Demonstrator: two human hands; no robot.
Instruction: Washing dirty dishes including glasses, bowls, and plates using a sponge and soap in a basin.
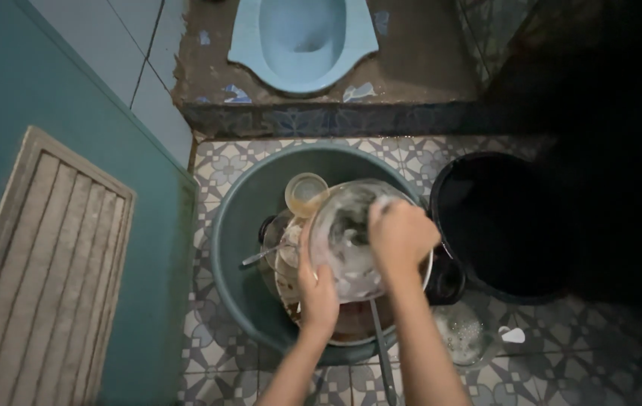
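At the far left stands a teal painted door [42, 98] with a pale slatted vent panel [42, 278] set in it; its lower edge comes close to the rim of the basin, so little free floor is there. Next to it, on the patterned grey and white floor tiles [219, 169], sits a large round grey-green plastic basin [242, 225]. Inside it lie stacked dirty dishes, a small clear glass cup [306, 193] and a metal spoon [262, 256] whose handle points to the basin's left wall.

Over the middle of the basin the left hand [318, 292] closes on the lower edge of a clear soapy glass bowl [347, 240] and holds it tilted. The right hand [398, 234] is pressed into the bowl's upper right rim, fingers curled; what it holds inside I cannot tell.

To the right, a round black plastic bucket [497, 225] stands just beside the basin, nearly touching its rim. Below it is a small clear plastic container with foam [464, 331] on the tiles. Beyond the bucket the floor goes dark. At the top, behind a raised step, is a light blue squat toilet [302, 41].
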